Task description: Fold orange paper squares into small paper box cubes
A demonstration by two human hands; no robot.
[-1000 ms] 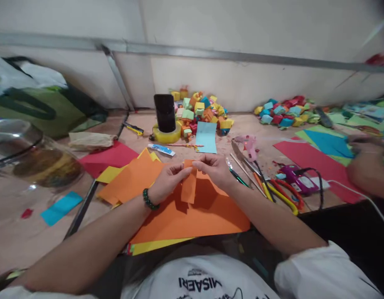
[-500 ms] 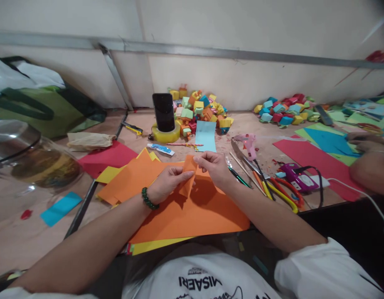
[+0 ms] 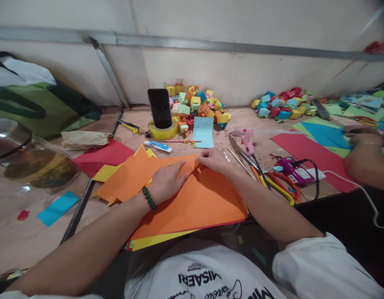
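Note:
My left hand (image 3: 167, 182), with a green bead bracelet (image 3: 148, 198) at its wrist, lies on the orange paper with its fingers stretched out. Beside it my right hand (image 3: 213, 161) is closed in a pinch on the edge of a small orange paper piece (image 3: 190, 166). This piece lies on top of a large orange sheet (image 3: 198, 207), and its outline is hard to make out against the same colour. Yellow paper (image 3: 167, 239) sticks out under the sheet at the near edge. A light blue paper slip (image 3: 203, 132) lies just beyond my hands.
A phone (image 3: 160, 109) stands in a yellow tape roll (image 3: 162, 132) before a heap of paper cubes (image 3: 196, 104). At right are a pink glue gun (image 3: 247, 139), scissors (image 3: 281, 189) and a purple charger-like box (image 3: 296, 171). Another person's hand (image 3: 363, 139) works far right. A glass jar (image 3: 39, 166) stands left.
The small orange piece was held up between both hands and is now down on the large sheet. My left hand has let go and flattened; my right hand still pinches.

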